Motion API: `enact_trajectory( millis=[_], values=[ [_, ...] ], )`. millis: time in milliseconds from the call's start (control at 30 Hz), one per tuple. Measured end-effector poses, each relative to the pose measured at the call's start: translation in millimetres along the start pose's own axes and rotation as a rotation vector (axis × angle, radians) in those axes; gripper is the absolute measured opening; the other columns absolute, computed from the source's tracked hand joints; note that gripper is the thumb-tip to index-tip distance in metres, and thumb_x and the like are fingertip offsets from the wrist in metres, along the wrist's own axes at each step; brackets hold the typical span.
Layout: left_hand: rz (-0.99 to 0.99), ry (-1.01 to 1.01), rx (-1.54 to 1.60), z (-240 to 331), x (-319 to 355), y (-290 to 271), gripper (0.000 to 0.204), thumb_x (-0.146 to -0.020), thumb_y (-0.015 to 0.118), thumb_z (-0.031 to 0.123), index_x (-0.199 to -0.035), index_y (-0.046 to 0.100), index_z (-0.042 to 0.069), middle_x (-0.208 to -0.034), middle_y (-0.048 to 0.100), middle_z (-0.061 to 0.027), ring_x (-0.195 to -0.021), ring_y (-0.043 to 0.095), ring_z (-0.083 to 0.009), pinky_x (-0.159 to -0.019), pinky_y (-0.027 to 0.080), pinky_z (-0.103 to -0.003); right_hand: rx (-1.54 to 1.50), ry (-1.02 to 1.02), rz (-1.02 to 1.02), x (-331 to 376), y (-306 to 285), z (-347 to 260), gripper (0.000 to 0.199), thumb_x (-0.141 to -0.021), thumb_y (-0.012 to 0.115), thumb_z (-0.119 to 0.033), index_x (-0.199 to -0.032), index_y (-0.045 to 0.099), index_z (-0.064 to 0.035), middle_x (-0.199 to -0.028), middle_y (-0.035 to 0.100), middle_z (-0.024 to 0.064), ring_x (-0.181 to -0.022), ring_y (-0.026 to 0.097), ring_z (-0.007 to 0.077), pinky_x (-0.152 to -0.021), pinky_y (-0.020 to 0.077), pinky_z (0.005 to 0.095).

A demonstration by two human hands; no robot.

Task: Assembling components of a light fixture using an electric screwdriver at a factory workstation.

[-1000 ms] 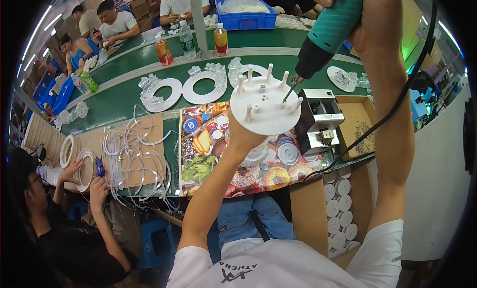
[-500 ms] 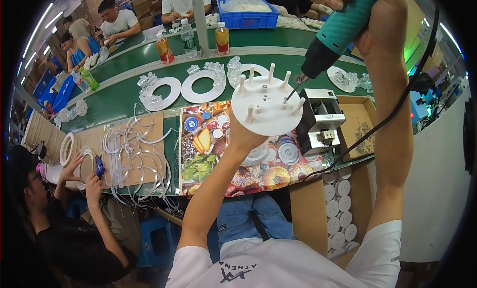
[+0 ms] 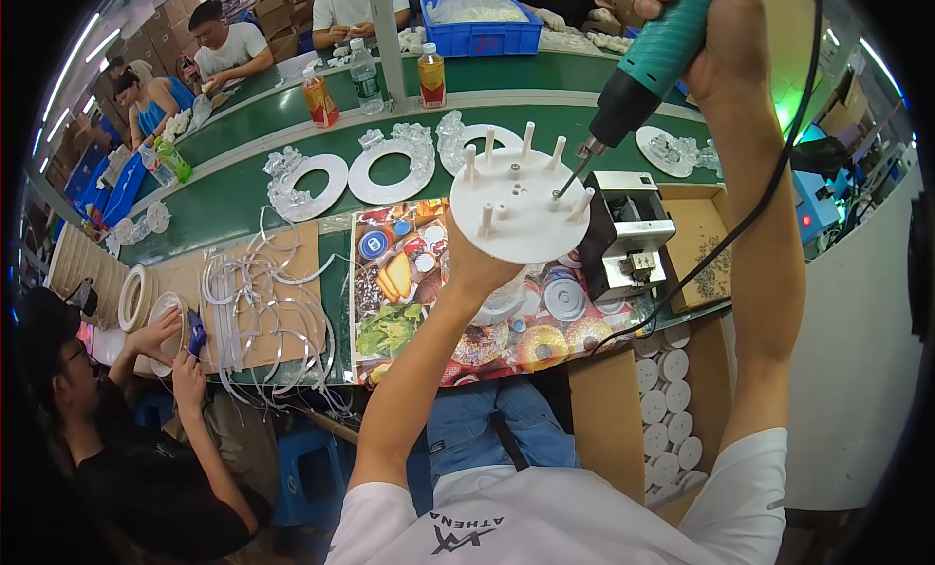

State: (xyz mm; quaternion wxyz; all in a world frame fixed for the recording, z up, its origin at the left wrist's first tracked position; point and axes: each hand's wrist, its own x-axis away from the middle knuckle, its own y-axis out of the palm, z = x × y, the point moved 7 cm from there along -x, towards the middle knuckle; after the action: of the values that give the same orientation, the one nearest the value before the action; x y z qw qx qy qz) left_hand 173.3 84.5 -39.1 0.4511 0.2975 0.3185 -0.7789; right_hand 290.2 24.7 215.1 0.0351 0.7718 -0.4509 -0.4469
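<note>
A white round plate with several upright pegs [image 3: 516, 229] is held up over the table by my left hand [image 3: 477, 265]. That hand grips it from below, and the plate hides most of its fingers. Wrapped in my right hand [image 3: 732, 54] is a green and black electric screwdriver [image 3: 670, 44], tilted down to the left. Its thin bit meets the plate's top face near the right edge, between pegs. Whether a screw sits under the bit is too small to tell.
Right of the plate stands a black and silver screw feeder [image 3: 628, 236], beside a cardboard tray of small screws [image 3: 716, 268]. An open carton [image 3: 599, 419] below holds white discs. White rings [image 3: 392, 172] lie behind. At left, a co-worker [image 3: 146, 468] handles a ring. The black cord [image 3: 755, 236] crosses my right forearm.
My right hand and the screwdriver have shifted slightly left, and the cord has swung left with them. The plate has moved only a little. The bit stays on the plate.
</note>
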Motion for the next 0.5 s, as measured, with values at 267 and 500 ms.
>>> enact_trajectory(
  millis=[267,500],
  values=[
    [-0.033,-0.037,0.077,4,-2,6,0.075,-0.057,0.085,0.022,-0.119,0.050,-0.001,-0.109,0.062,-0.0145,-0.096,0.063,-0.0249,-0.085,0.049,-0.036,0.465,0.054,0.312,3,-48,-6,0.007,-0.079,0.055,-0.010,-0.083,0.051,-0.0066,-0.071,0.052,0.0058,-0.054,0.050,0.0145,-0.048,0.0457,0.0290],
    [-0.053,0.031,-0.154,-9,11,5,0.088,-0.061,0.086,0.024,-0.132,0.040,-0.001,-0.118,0.058,-0.0150,-0.109,0.058,-0.0250,-0.096,0.044,-0.038,0.702,0.022,1.089,45,-134,-9,0.014,-0.081,0.058,-0.008,-0.092,0.052,-0.0027,-0.079,0.057,0.0095,-0.058,0.053,0.0110,-0.048,0.0494,0.0263]
  ],
)
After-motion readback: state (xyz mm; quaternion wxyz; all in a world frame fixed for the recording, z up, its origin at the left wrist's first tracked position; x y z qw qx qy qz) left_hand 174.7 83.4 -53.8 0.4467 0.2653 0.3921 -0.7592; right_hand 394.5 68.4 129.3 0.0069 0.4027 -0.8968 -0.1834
